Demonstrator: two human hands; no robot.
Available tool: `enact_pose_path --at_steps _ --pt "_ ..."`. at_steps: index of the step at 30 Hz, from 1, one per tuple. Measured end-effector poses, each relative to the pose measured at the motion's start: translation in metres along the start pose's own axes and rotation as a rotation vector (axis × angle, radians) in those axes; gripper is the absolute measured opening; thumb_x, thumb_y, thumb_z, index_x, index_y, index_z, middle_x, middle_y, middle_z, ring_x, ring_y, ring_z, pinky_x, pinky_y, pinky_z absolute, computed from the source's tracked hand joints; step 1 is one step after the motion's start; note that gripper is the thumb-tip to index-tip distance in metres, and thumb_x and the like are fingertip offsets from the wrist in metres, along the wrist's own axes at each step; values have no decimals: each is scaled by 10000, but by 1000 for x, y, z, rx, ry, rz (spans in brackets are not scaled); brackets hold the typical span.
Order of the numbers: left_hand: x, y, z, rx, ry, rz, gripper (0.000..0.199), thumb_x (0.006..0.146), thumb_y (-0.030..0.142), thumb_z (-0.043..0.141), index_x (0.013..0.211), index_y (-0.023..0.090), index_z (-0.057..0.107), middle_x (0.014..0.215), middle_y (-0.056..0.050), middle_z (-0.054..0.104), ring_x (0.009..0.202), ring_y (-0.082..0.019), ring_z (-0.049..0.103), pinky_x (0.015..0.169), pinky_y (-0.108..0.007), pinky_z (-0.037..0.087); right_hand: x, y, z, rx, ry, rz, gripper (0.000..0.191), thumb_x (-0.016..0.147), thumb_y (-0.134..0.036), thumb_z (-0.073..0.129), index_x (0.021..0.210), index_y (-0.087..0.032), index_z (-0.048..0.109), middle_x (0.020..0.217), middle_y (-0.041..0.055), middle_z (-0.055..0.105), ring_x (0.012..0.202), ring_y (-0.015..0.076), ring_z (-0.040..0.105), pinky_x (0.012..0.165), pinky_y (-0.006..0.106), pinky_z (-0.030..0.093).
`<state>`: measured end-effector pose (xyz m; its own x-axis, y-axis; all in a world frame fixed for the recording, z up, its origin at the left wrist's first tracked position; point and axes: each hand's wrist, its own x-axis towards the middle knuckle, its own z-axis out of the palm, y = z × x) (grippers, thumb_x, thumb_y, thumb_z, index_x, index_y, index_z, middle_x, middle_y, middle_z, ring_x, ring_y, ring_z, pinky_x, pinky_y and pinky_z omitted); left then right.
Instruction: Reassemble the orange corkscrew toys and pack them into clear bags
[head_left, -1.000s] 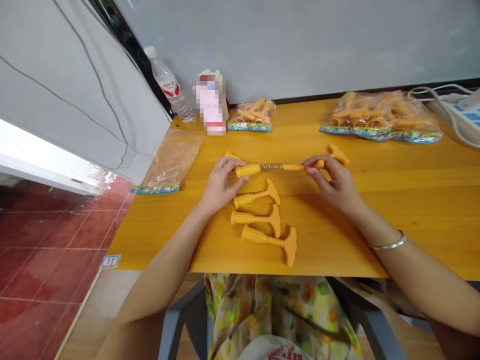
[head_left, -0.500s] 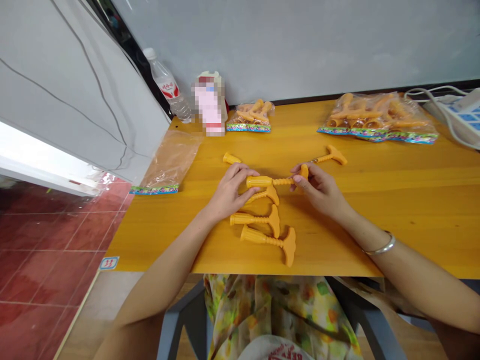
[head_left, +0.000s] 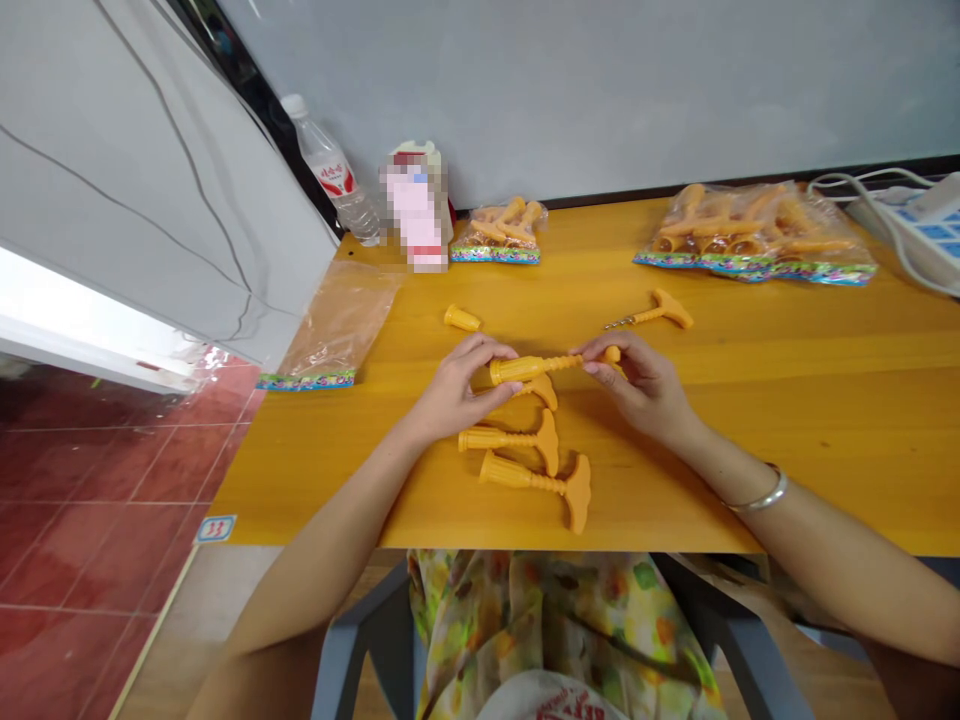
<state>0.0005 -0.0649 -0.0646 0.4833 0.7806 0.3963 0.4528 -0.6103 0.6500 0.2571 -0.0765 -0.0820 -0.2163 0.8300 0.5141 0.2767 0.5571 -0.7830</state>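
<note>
A yellow plastic corkscrew [head_left: 555,365] with a ribbed sleeve lies level between my hands. My left hand [head_left: 466,385] grips the sleeve between thumb and fingers. With thumb and fingertips, my right hand [head_left: 637,380] pinches the shaft by the T-handle, partly hiding the handle. Below my left fingers another sleeved corkscrew [head_left: 544,392] is partly covered. Two more sleeved ones, the upper corkscrew [head_left: 510,440] and the lower corkscrew [head_left: 536,478], rest nearer the table edge. Beyond my hands lie a loose yellow sleeve [head_left: 463,318] and a bare corkscrew [head_left: 652,308] whose metal spiral shows.
On the wooden table [head_left: 750,440], a flat clear bag [head_left: 337,325] lies at left. Filled bags stand at the back, a small bag [head_left: 499,232] and a larger group [head_left: 750,235]. A water bottle [head_left: 337,180] leans back left; a power strip [head_left: 922,230] with cables sits right.
My right fingers have shifted slightly left along the shaft, and the T-handle has turned. The left thumb and fingers have moved a little right on the sleeve.
</note>
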Motion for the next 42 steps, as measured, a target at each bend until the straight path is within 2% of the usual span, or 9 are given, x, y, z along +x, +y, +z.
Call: enact_pose_path --at_steps 7,16,22,27,31,33,36,39,42 --pt "-1 9 -5 -146 -179 -168 280 920 429 572 1023 185 665 953 -24 705 864 -175 648 800 -283 508 -1 -5 -2 -19 -79 -93 100 952 -355 589 937 -266 630 985 56 721 940 215 687 867 397 548" --pt "-3 9 4 207 -17 176 259 930 329 590 1129 201 694 980 -76 705 915 -191 652 843 -313 515 -2 -13 20 523 -124 462 318 839 -495 719 936 -237 561 776 -33 629 658 153 713 630 270 571" --pt "-3 8 8 375 29 268 238 945 299 576 1118 219 719 902 -54 686 829 -166 631 751 -281 499 -1 -15 23 710 -100 687 355 800 -466 766 990 -245 564 739 -64 618 634 104 701 649 199 545" --pt "-3 3 5 134 152 163 164 895 325 677 971 192 734 849 -36 725 764 -145 649 743 -261 503 -4 -6 15 363 -158 374 408 987 -459 473 1363 -312 417 901 11 702 788 162 695 777 319 553" --pt "-3 -2 5 14 154 111 144 863 297 723 947 180 732 849 -26 740 746 -125 664 732 -232 506 -5 2 7 -125 -257 22 323 969 -362 507 1264 -242 564 1176 98 652 885 174 633 836 338 501" --pt "-3 -3 6 19 141 134 152 864 302 722 955 180 734 856 -29 743 748 -124 667 730 -230 510 -3 0 6 -215 -250 19 229 973 -384 496 1009 -199 627 933 68 648 749 158 576 727 307 462" --pt "-2 -2 8 44 144 180 165 878 324 703 966 188 737 873 -38 746 764 -131 675 739 -241 522 -1 -9 8 -174 -253 147 426 994 -472 421 669 -199 458 621 -21 416 579 116 415 582 274 335" --pt "-2 1 8 48 145 222 156 876 318 705 969 198 741 867 -34 747 758 -134 676 729 -246 528 -1 -16 11 -28 -292 312 479 989 -539 390 650 -201 404 598 -44 316 549 97 338 548 265 274" --pt "-2 1 7 43 160 200 133 859 283 723 967 208 740 883 -26 751 754 -133 676 728 -249 531 -2 -15 12 98 -299 349 483 988 -564 368 699 -192 471 640 -28 427 603 107 423 599 256 337"
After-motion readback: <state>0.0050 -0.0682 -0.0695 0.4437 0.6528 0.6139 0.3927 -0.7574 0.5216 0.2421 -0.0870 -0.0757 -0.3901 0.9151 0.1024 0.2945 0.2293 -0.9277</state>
